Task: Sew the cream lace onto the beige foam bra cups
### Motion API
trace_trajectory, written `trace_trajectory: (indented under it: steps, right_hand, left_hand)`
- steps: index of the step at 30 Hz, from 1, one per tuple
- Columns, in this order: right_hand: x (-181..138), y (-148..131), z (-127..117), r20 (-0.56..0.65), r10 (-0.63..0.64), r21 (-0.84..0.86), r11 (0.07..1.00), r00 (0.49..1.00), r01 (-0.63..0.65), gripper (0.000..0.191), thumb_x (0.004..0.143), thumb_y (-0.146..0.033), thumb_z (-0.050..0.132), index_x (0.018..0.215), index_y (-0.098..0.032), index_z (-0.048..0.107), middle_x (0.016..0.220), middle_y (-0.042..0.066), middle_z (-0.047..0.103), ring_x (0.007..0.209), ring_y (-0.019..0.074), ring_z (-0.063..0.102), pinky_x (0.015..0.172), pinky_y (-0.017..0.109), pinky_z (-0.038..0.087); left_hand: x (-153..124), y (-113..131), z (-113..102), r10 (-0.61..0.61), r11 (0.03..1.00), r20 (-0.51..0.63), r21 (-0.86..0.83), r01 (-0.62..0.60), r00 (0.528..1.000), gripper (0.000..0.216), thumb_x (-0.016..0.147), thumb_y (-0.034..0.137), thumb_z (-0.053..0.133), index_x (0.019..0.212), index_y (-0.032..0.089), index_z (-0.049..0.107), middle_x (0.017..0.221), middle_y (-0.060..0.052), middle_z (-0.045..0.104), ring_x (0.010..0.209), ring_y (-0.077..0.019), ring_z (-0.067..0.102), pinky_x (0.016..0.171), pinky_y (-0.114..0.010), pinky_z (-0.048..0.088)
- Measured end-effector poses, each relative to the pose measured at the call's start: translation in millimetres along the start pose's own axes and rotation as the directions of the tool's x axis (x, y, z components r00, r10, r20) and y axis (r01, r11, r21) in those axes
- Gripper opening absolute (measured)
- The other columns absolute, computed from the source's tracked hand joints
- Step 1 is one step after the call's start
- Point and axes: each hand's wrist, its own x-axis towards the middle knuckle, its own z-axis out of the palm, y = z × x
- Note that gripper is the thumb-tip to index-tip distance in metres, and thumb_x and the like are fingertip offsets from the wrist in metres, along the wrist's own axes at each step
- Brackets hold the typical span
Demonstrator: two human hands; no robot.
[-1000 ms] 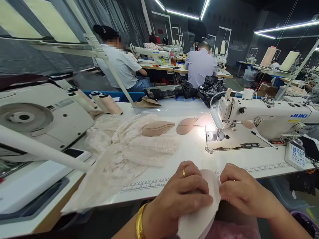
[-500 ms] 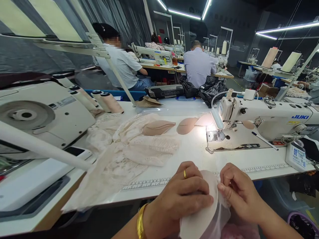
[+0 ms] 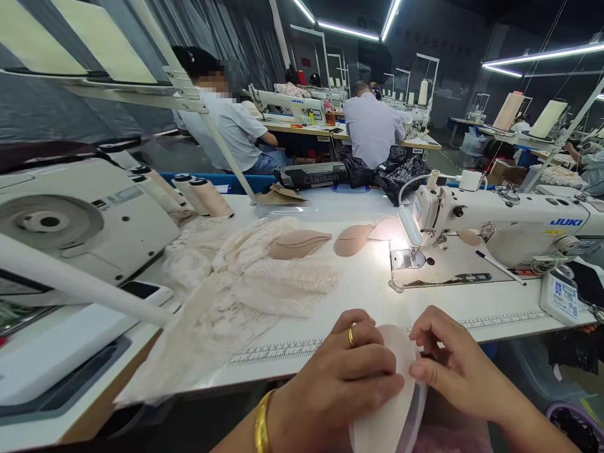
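My left hand [image 3: 344, 371], with a ring and a gold bangle, is closed on a pale beige bra cup pad [image 3: 392, 340] at the table's front edge. A strip of sheer fabric [image 3: 415, 409] runs along the pad's right side and hangs below it. At the pad's right edge is my right hand [image 3: 448, 365], its thumb and index finger apart and the other fingers curled. The thumb tip is at the edge; I see nothing gripped between the fingers. Left of my hands, cream lace fabric [image 3: 212, 308] lies heaped on the table.
Tan cup pads [image 3: 299, 244] and another pad [image 3: 353, 240] lie behind my hands. A lit sewing machine [image 3: 509, 217] stands at right, with a pen [image 3: 500, 267] on its bed. Another machine [image 3: 85, 220] is at left. Two people [image 3: 372, 129] sit ahead.
My right thumb and index finger have spread apart at the pad's edge. The sheer fabric that stretched toward my right hand now lies closer along the pad.
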Motion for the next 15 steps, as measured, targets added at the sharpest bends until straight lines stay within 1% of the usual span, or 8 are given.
trace_trajectory:
  steps: [2,4,7,9,11,12,13,15]
  right_hand:
    - [0,-6,6,-0.023,-0.065,-0.133,0.989,0.998,0.061,0.016,0.105,-0.034,0.056,0.094,-0.023,0.051,0.089,-0.001,0.051,0.077,0.0151,0.047,0.066,0.028,0.037]
    - [1,-7,12,-0.020,-0.163,-0.258,0.954,0.986,0.153,0.017,0.107,-0.022,0.049,0.090,-0.023,0.046,0.086,-0.001,0.051,0.077,0.0155,0.047,0.065,0.028,0.037]
    - [8,7,17,-0.038,-0.354,-0.502,0.815,0.934,0.289,0.021,0.107,-0.015,0.042,0.088,-0.023,0.043,0.082,0.001,0.049,0.075,0.0182,0.045,0.064,0.031,0.035]
    - [16,26,14,-0.089,-0.453,-0.663,0.691,0.887,0.286,0.026,0.106,-0.011,0.041,0.083,-0.024,0.042,0.078,0.001,0.046,0.071,0.0198,0.042,0.063,0.033,0.032]
    - [22,45,4,-0.155,-0.489,-0.734,0.639,0.859,0.231,0.029,0.105,-0.010,0.040,0.081,-0.025,0.041,0.076,0.001,0.045,0.069,0.0206,0.040,0.062,0.034,0.032]
    - [22,51,-2,-0.187,-0.477,-0.725,0.657,0.859,0.208,0.028,0.105,-0.011,0.041,0.080,-0.025,0.042,0.075,0.000,0.046,0.068,0.0206,0.040,0.061,0.034,0.033]
    - [21,53,-8,-0.212,-0.438,-0.682,0.707,0.874,0.189,0.028,0.106,-0.014,0.041,0.081,-0.025,0.043,0.075,0.000,0.047,0.068,0.0201,0.041,0.061,0.033,0.034]
    - [12,47,-17,-0.189,-0.289,-0.500,0.851,0.939,0.161,0.020,0.108,-0.025,0.044,0.089,-0.024,0.049,0.082,0.001,0.053,0.071,0.0191,0.049,0.064,0.031,0.042]
  left_hand:
    - [3,2,-1,-0.003,1.000,0.010,0.014,0.003,1.000,0.020,0.107,0.011,0.047,0.102,0.019,0.064,0.082,0.001,0.070,0.077,-0.0150,0.053,0.093,-0.039,0.035]
    - [4,3,-2,-0.019,0.999,0.026,0.027,0.018,0.999,0.022,0.107,0.010,0.045,0.100,0.020,0.063,0.081,0.002,0.070,0.077,-0.0148,0.054,0.094,-0.039,0.035]
    - [5,5,-3,-0.048,0.999,0.037,0.022,0.047,0.998,0.021,0.107,0.012,0.045,0.102,0.021,0.063,0.082,0.001,0.071,0.076,-0.0151,0.056,0.092,-0.039,0.038]
    - [5,5,-2,-0.048,0.999,0.040,0.005,0.048,0.998,0.020,0.107,0.012,0.045,0.104,0.019,0.063,0.083,0.000,0.071,0.075,-0.0152,0.055,0.088,-0.038,0.040]
    - [5,5,-3,-0.045,0.999,0.055,-0.016,0.046,0.997,0.019,0.107,0.012,0.044,0.105,0.018,0.062,0.084,-0.001,0.072,0.076,-0.0155,0.055,0.087,-0.037,0.042]
    - [5,5,-3,-0.046,0.999,0.055,-0.027,0.047,0.997,0.019,0.107,0.012,0.044,0.106,0.018,0.062,0.085,-0.001,0.073,0.077,-0.0160,0.056,0.087,-0.036,0.043]
    - [4,4,-3,-0.053,0.997,0.049,-0.044,0.056,0.997,0.019,0.106,0.012,0.045,0.106,0.019,0.063,0.086,-0.002,0.073,0.078,-0.0167,0.056,0.086,-0.036,0.045]
    - [3,3,-3,-0.140,0.986,0.031,-0.091,0.142,0.990,0.020,0.104,0.011,0.048,0.104,0.020,0.066,0.089,-0.004,0.072,0.081,-0.0176,0.057,0.082,-0.033,0.048]
